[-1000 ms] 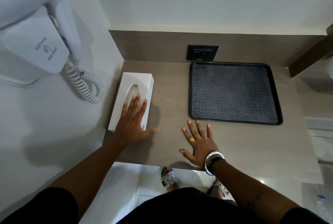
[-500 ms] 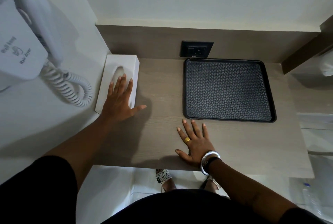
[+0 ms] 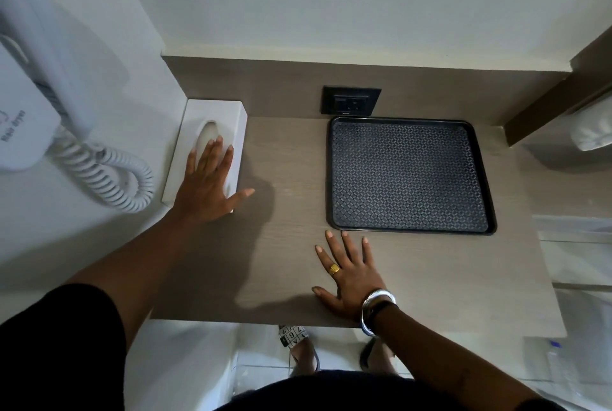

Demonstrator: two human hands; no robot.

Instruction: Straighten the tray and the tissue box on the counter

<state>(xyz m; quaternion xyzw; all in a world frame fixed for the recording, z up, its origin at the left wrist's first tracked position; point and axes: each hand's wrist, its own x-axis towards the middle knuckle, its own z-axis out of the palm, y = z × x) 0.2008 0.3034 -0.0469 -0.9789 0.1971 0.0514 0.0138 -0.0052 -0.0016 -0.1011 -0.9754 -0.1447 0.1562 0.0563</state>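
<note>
A white tissue box [image 3: 215,116] with an oval slot lies in the back left corner of the wooden counter [image 3: 288,159], against the left wall and the backsplash. My left hand [image 3: 210,184] rests flat on its top, fingers spread, thumb hanging off its right side. A black textured tray [image 3: 409,175] lies at the back right, its far edge at the backsplash. My right hand [image 3: 347,273] lies flat on the counter just in front of the tray's near left corner, fingertips almost at its rim, holding nothing.
A wall-mounted white hair dryer [image 3: 36,89] with a coiled cord [image 3: 106,175] hangs on the left wall beside the box. A black power outlet [image 3: 351,101] sits in the backsplash. A dark wooden ledge [image 3: 556,102] borders the right. My sandalled feet [image 3: 298,344] show below the counter edge.
My left hand has slid the tissue box away from me into the back left corner against the wall. My right hand and the tray stay where they were.
</note>
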